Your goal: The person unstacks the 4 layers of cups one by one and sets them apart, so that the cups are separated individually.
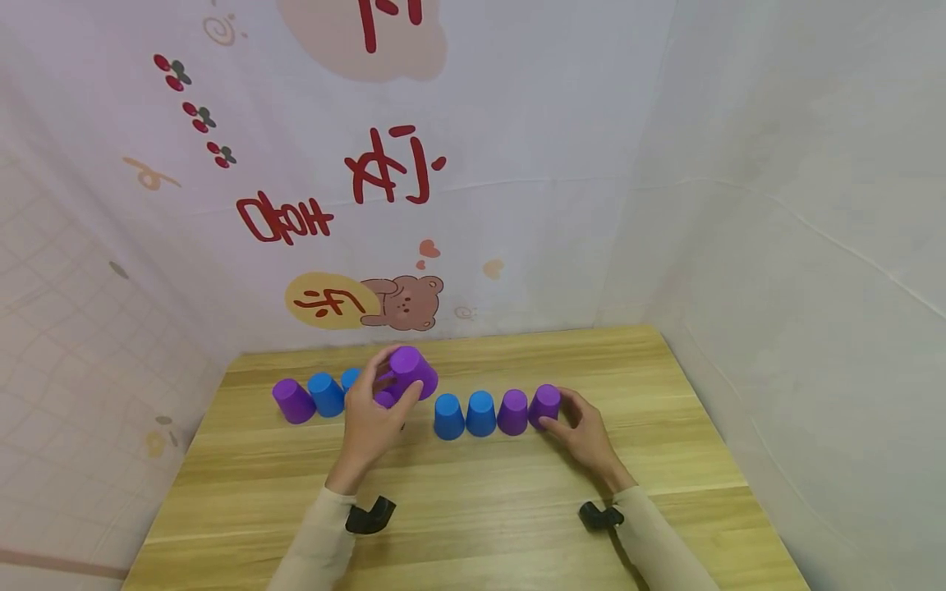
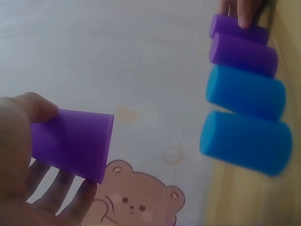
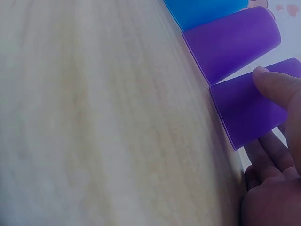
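My left hand [image 1: 369, 423] grips a purple cup [image 1: 411, 373] between thumb and fingers, raised above the table and tilted. In the left wrist view the cup's rim points away from the palm. At the right end of a row of upturned cups, my right hand [image 1: 587, 435] holds another purple cup [image 1: 545, 405], thumb on the near side and fingers around the far side. Beside that one stand a purple cup [image 1: 513, 413] and two blue cups [image 1: 481, 414], all mouth down. Partly hidden behind my left hand is a further purple cup [image 1: 384, 399].
To the left stand an upturned purple cup [image 1: 294, 402] and two blue cups [image 1: 326, 396], one partly covered by my left hand. The wooden table [image 1: 473, 509] meets a printed wall sheet [image 1: 517, 271] at the back; a white sheet hangs on the right.
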Motion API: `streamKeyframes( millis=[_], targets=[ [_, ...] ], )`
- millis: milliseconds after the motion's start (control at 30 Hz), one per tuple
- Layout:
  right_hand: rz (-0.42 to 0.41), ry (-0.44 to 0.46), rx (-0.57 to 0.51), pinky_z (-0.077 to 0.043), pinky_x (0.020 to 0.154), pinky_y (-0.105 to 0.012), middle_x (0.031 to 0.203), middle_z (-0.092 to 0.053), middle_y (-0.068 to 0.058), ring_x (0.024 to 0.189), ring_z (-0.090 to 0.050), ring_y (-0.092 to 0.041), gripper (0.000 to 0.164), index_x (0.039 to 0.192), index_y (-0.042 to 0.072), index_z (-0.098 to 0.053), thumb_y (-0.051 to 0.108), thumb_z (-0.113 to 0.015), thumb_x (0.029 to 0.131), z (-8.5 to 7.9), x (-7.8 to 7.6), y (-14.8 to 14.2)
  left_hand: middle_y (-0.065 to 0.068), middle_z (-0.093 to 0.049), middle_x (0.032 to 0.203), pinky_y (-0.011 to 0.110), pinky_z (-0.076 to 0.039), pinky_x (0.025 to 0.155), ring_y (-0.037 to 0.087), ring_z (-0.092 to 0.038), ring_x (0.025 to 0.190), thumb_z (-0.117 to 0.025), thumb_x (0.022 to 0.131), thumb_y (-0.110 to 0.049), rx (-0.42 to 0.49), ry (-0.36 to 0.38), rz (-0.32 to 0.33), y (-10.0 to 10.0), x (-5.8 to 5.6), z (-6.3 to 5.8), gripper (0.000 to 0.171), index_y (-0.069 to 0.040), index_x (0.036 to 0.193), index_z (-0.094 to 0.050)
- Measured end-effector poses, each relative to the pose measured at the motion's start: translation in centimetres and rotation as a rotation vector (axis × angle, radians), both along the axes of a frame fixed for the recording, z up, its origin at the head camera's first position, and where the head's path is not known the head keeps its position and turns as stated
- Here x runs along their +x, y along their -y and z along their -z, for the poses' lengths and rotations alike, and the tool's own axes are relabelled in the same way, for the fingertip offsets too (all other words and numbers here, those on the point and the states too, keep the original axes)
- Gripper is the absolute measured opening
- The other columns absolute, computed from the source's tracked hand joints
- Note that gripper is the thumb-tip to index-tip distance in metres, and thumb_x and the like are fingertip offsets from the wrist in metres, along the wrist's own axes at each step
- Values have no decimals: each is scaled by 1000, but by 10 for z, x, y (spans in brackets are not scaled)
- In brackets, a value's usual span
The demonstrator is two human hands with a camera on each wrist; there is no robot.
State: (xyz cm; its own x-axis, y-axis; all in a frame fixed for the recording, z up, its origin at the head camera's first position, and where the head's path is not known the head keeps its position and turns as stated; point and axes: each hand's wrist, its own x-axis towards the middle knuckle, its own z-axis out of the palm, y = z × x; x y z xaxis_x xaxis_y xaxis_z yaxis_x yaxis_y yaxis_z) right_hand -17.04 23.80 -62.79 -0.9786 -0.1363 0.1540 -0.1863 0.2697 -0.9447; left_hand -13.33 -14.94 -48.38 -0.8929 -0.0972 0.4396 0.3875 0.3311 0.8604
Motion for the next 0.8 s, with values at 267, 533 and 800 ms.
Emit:
streamKeyframes(
  millis=[267, 533, 800],
  targets=[
    [-7, -17, 3, -41, 122, -6, 153, -71, -18, 149, -61, -14, 60, 149, 7, -67, 11, -92, 95, -2, -2, -2, 14, -76, 141, 7, -56, 107, -6, -67, 127, -88, 95, -3, 22, -25, -75, 27, 5, 8, 65, -10, 155, -64],
    [-8, -24, 11, -39, 123, -6, 154, -71, -18, 153, -60, -23, 60, 150, 7, -66, 11, -91, 95, -1, -3, -3, 9, -75, 140, 5, -56, 103, -2, -67, 124, -88, 95, -3, 18, 10, -179, 57, 13, 18, 63, -11, 153, -66],
    [-4, -19, 16, -38, 123, -5, 155, -70, -21, 157, -55, -45, 61, 150, 5, -66, 10, -92, 95, -1, -2, -2, 9, -74, 140, 2, -54, 103, -3, -67, 123, -88, 94, 2, 20, 1, -254, 78, 20, 26, 64, -7, 153, -66]
  ],
)
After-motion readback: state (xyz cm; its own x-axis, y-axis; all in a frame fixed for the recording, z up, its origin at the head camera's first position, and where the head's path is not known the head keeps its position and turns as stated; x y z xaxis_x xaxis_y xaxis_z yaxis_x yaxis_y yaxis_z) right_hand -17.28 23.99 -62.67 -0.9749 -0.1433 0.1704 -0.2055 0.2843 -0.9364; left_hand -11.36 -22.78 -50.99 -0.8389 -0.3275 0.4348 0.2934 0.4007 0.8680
